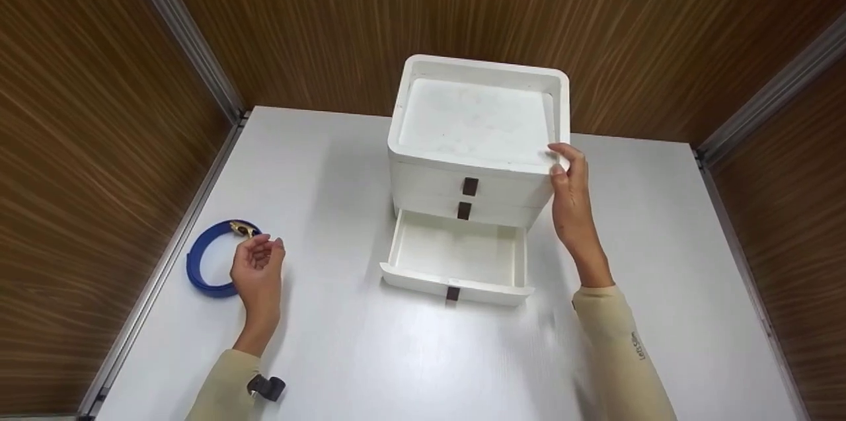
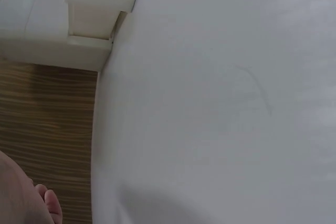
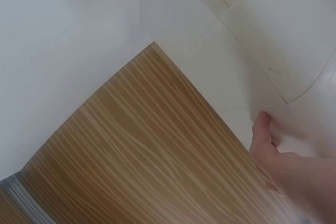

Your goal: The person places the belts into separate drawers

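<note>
A small white drawer unit [image 1: 477,118] stands upright at the back of the table, its bottom drawer [image 1: 456,252] pulled out, with nothing visible inside. The two upper drawers are closed; each has a dark brown tab [image 1: 470,186]. My right hand [image 1: 574,203] grips the unit's front right top corner, fingers over the rim and thumb at the front; in the right wrist view the thumb [image 3: 262,127] lies against its side. At left, my left hand [image 1: 259,269] has loosely curled fingers and holds nothing. It is beside a coiled blue belt [image 1: 198,275] with a gold-coloured buckle.
The white table [image 1: 317,355] is enclosed by brown wood-grain panels [image 1: 370,18] at the back and both sides, with metal strips along the joins. A black device [image 1: 268,388] is on the left wrist.
</note>
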